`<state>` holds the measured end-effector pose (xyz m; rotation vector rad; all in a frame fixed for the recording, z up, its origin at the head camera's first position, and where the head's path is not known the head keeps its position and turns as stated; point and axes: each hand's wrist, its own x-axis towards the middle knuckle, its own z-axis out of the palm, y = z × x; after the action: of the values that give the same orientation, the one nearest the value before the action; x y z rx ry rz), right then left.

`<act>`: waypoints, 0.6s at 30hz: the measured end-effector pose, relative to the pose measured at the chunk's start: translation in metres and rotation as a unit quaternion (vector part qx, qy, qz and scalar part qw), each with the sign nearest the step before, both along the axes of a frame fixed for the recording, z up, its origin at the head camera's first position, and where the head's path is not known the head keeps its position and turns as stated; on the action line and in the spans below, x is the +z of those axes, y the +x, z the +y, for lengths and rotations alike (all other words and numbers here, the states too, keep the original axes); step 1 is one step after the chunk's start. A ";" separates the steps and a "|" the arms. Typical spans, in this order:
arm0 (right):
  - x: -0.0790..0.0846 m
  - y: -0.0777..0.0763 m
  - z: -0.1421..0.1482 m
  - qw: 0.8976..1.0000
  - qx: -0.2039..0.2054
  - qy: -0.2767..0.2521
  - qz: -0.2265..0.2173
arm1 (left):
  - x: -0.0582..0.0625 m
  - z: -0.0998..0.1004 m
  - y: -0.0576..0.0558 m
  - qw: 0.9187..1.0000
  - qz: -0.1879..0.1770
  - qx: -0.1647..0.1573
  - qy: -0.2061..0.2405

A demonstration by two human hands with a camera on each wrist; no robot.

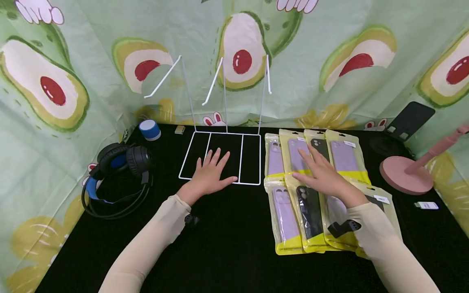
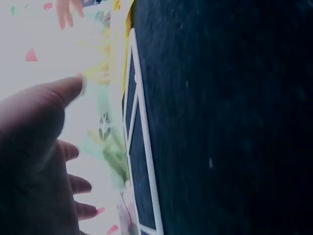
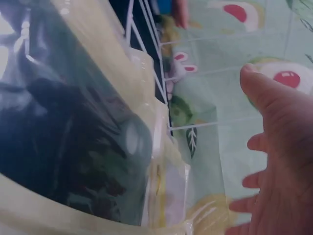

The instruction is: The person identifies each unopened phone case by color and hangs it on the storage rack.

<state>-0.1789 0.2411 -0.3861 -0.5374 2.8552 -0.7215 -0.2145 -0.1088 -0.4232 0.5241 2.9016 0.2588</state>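
Observation:
My left hand (image 1: pixel 209 176) hovers with fingers spread over the base of a white wire display rack (image 1: pixel 220 133), which has three upright arms with hooked ends. In the left wrist view the hand's thumb and fingertips stand apart from the rack's base wire (image 2: pixel 146 132), holding nothing. My right hand (image 1: pixel 324 175), fingers extended, is above two rows of phone cases in clear-fronted, yellow-bottomed pouches. Lilac cases (image 1: pixel 343 156) and black ones (image 1: pixel 309 211) show through. From the right wrist, a pouch with a dark case (image 3: pixel 73 142) lies close, and the hand's palm and fingers are empty.
Black headphones (image 1: pixel 139 160) with a blue band lie at the left. Behind them stand a blue and white round container (image 1: pixel 149 130) and a small box (image 1: pixel 180 129). On the right are a pink stand (image 1: pixel 406 175), a black phone holder (image 1: pixel 412 120) and a white USB stick (image 1: pixel 426 205). An avocado-print curtain (image 1: pixel 198 24) surrounds the black table.

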 end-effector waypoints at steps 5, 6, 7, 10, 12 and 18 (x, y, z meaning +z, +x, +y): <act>0.002 -0.004 0.017 0.996 -0.006 -0.084 -0.010 | 0.003 -0.026 -0.008 0.996 -0.075 0.037 0.040; 0.002 -0.006 0.022 0.995 -0.015 -0.093 -0.012 | 0.003 -0.032 -0.010 0.994 -0.087 0.049 0.050; 0.003 -0.008 0.027 0.994 -0.023 -0.104 -0.015 | 0.004 -0.038 -0.013 0.992 -0.096 0.062 0.062; 0.004 -0.014 0.042 0.989 -0.054 -0.133 -0.032 | 0.001 -0.056 -0.022 0.984 -0.112 0.098 0.094; 0.004 -0.018 0.052 0.985 -0.073 -0.147 -0.051 | -0.004 -0.068 -0.027 0.980 -0.124 0.118 0.106; -0.003 -0.028 0.082 0.982 -0.132 -0.103 -0.089 | -0.017 -0.087 -0.037 0.973 -0.141 0.152 0.105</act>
<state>-0.2073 0.3227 -0.3889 -0.1074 2.7255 -1.0598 -0.2513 -0.1958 -0.4404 0.0569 2.6761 0.6345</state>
